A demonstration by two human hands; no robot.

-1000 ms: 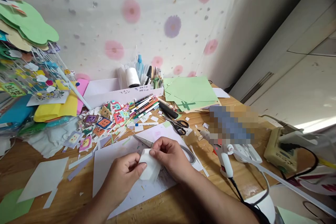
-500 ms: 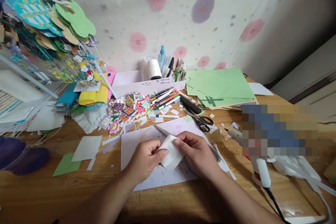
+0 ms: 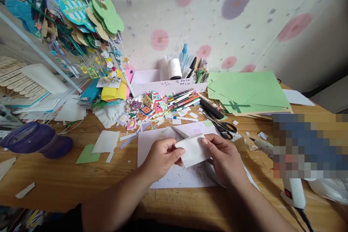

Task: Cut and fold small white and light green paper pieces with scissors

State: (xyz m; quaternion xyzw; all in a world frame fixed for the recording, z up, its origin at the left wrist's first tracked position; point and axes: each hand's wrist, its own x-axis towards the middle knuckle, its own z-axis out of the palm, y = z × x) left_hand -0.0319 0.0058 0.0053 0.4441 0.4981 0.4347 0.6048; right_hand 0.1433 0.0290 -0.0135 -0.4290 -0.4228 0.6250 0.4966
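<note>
A small piece of white paper, folded or layered, is held up between both hands. My left hand pinches its left edge, thumb on top. At the upper right corner, my right hand grips it between thumb and fingers. A pair of scissors sits by my right hand; its blade sticks out behind the paper, while the grey handle is partly hidden below the hand. Beneath lies a white sheet strewn with tiny scraps.
Black-handled scissors, markers and small coloured paper pictures lie behind the sheet. A glue gun stands at right, green paper behind it. At left are a purple container and a frame hung with paper shapes.
The white paper has been turned and now lies wider and more level between my hands. The whole view has shifted left, so things appear further right.
</note>
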